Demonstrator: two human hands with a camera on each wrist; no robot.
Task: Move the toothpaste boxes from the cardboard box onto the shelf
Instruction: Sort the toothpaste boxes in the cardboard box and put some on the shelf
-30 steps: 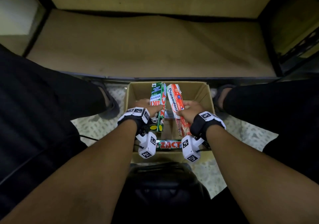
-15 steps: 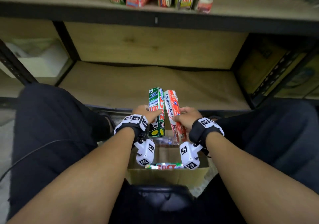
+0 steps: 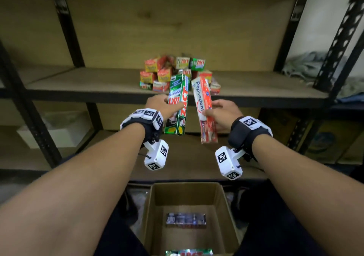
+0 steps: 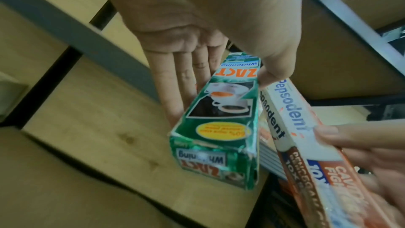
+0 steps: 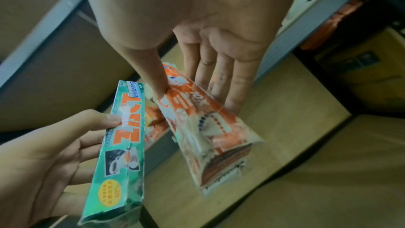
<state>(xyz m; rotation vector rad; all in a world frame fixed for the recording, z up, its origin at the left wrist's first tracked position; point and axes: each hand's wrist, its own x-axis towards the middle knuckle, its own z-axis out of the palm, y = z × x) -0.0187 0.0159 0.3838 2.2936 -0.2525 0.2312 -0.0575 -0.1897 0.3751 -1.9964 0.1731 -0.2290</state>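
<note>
We are carrying boxes shelfward: left hand (image 3: 161, 106) pinching green cardboard Zact toothpaste box (image 3: 177, 106), right hand (image 3: 220, 114) pinching red-white Pepsodent box (image 3: 203, 110); we are aiming beside stacked pile (image 3: 173, 72), sliding flat onto wooden shelf (image 3: 78, 82).

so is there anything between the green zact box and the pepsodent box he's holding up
Nothing. In the head view a narrow bare gap separates the green Zact box from the Pepsodent box; only the stack on the shelf shows behind it.
</note>
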